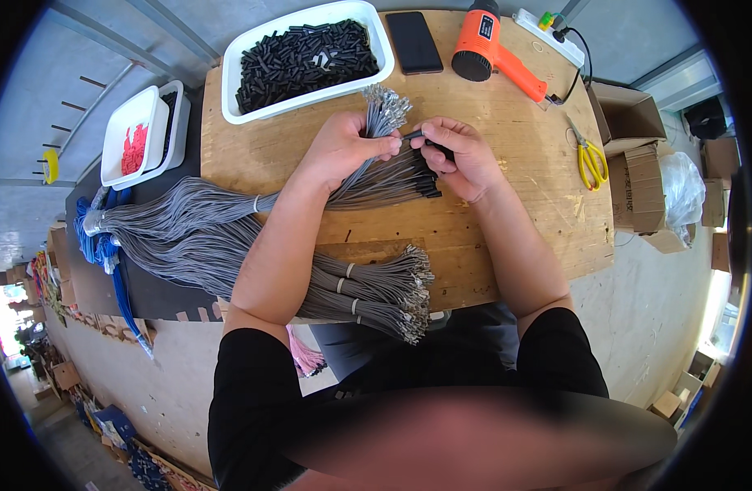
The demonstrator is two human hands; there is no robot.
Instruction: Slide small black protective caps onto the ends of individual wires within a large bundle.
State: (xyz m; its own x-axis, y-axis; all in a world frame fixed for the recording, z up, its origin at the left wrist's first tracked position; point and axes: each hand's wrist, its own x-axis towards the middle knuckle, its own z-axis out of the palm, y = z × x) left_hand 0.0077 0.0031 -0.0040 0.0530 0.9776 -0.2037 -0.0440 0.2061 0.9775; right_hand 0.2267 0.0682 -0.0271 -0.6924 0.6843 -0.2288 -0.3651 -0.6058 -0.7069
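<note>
My left hand (343, 149) is closed around a bunch of grey wires; their bare metal terminals (387, 110) fan out above my fist. Thumb and fingertips of my right hand (462, 155) pinch a small black sleeve (412, 135) close to my left fingertips; whether a wire sits inside it I cannot tell. More black seems tucked in the right palm, mostly hidden by the fingers. Below both hands, wires with black-sleeved ends (427, 182) lie on the table. Nearer me rest several tied grey wire bundles (368, 290), their metal ends pointing right.
A wooden table (540, 204) holds a white tub (229, 86) of black sleeves, a phone (414, 42), an orange heat gun (486, 49), a power strip (556, 37) and yellow-handled scissors (590, 162). Red pieces fill a white container (114, 147) at left. Cardboard boxes (638, 192) stand right.
</note>
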